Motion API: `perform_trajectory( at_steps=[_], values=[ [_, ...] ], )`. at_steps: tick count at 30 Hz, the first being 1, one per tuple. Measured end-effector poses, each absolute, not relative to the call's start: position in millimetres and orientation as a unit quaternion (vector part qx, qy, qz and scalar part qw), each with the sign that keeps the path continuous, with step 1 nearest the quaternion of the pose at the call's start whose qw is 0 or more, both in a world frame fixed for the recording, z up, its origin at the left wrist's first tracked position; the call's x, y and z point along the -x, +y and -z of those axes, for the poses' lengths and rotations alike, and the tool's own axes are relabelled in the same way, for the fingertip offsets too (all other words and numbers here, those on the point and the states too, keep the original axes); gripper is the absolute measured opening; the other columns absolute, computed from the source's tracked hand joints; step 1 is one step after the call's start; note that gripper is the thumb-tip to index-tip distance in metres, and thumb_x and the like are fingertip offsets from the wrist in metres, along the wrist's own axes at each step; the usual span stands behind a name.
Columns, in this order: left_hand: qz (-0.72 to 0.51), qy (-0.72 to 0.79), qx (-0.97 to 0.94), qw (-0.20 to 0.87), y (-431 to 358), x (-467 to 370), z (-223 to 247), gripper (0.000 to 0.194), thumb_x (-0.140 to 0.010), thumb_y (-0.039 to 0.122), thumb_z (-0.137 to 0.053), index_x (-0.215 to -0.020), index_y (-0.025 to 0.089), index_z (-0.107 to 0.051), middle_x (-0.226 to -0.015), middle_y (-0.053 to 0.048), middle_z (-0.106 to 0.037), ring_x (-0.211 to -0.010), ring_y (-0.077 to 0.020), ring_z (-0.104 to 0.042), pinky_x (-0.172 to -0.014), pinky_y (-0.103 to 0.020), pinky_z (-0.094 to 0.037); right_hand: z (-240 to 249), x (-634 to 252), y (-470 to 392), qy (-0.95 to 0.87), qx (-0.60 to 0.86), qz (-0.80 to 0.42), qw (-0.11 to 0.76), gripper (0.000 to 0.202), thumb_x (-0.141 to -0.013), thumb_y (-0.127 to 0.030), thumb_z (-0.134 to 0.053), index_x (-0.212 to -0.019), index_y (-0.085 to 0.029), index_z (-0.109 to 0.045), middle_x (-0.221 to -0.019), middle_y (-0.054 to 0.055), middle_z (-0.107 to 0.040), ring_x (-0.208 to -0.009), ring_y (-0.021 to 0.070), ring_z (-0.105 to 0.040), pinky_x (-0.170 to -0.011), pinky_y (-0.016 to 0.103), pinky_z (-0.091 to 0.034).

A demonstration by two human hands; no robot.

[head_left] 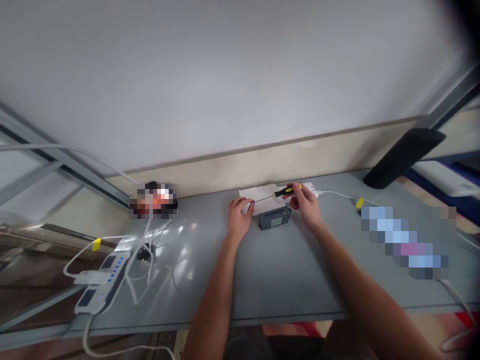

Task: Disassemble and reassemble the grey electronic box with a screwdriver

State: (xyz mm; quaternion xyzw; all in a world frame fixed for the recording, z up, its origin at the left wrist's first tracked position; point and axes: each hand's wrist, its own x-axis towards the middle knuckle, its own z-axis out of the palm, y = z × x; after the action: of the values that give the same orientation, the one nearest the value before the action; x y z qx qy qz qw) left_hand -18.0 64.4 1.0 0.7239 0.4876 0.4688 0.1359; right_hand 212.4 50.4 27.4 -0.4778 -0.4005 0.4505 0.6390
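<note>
A screwdriver (pixel 285 191) with a black and yellow handle lies almost level above the shelf, its shaft pointing left. My right hand (pixel 304 204) is closed round the end of its handle. At the shaft's tip, my left hand (pixel 240 215) pinches with thumb and forefinger; whether a tiny part sits there is too small to tell. Between my hands a dark grey box (pixel 274 218) with vent slots and a pale label stands on the shelf. Behind it lies a white sheet (pixel 258 194), partly covered by my hands and the box.
A white power strip (pixel 105 282) with tangled white cables stands at the left of the grey shelf (pixel 288 280). Blurred-out items lie at the back left and on the right. A black cylinder (pixel 405 157) leans at the back right; a white cable (pixel 337 193) runs right.
</note>
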Motion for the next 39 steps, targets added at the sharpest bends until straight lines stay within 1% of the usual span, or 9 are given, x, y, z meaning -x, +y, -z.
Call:
perform_trajectory(
  at_steps=[6,19,33,39],
  values=[
    [-0.460,0.489,-0.732,0.113,63.9,20.4,0.2,0.006,-0.092,0.023,-0.074,-0.097,0.025,-0.076,-0.100,-0.004,-0.071,-0.102,-0.0218,-0.062,-0.095,-0.037,-0.050,-28.1,-211.8,49.2,-0.407,0.472,-0.453,0.637,0.045,-0.091,-0.063,-0.063,-0.104,-0.021,-0.069,-0.074,0.003,-0.070,-0.047,0.0070,-0.040,-0.045,0.025,-0.029],
    [-0.433,0.458,-0.772,0.079,61.9,22.0,-3.8,0.008,-0.095,0.029,-0.071,-0.100,0.026,-0.077,-0.099,-0.005,-0.068,-0.097,-0.0214,-0.062,-0.091,-0.036,-0.052,-25.4,-211.1,49.9,-0.422,0.481,-0.434,0.634,0.046,-0.091,-0.065,-0.062,-0.104,-0.022,-0.069,-0.072,0.001,-0.069,-0.047,0.0081,-0.042,-0.045,0.024,-0.031],
    [-0.423,0.457,-0.777,0.093,59.4,17.4,-7.6,0.010,-0.096,0.026,-0.068,-0.101,0.025,-0.076,-0.100,-0.006,-0.068,-0.098,-0.0210,-0.063,-0.092,-0.037,-0.052,-26.9,-215.2,50.5,-0.429,0.502,-0.413,0.627,0.049,-0.091,-0.068,-0.058,-0.101,-0.021,-0.068,-0.071,0.001,-0.068,-0.048,0.0085,-0.044,-0.045,0.024,-0.032],
    [-0.407,0.458,-0.785,0.093,56.8,17.4,-8.4,0.012,-0.097,0.025,-0.065,-0.101,0.025,-0.076,-0.100,-0.006,-0.068,-0.099,-0.0218,-0.064,-0.092,-0.038,-0.053,-23.2,-216.7,53.0,-0.430,0.511,-0.407,0.623,0.055,-0.088,-0.073,-0.057,-0.101,-0.021,-0.067,-0.070,0.001,-0.067,-0.048,0.0098,-0.044,-0.046,0.025,-0.033]
  ],
)
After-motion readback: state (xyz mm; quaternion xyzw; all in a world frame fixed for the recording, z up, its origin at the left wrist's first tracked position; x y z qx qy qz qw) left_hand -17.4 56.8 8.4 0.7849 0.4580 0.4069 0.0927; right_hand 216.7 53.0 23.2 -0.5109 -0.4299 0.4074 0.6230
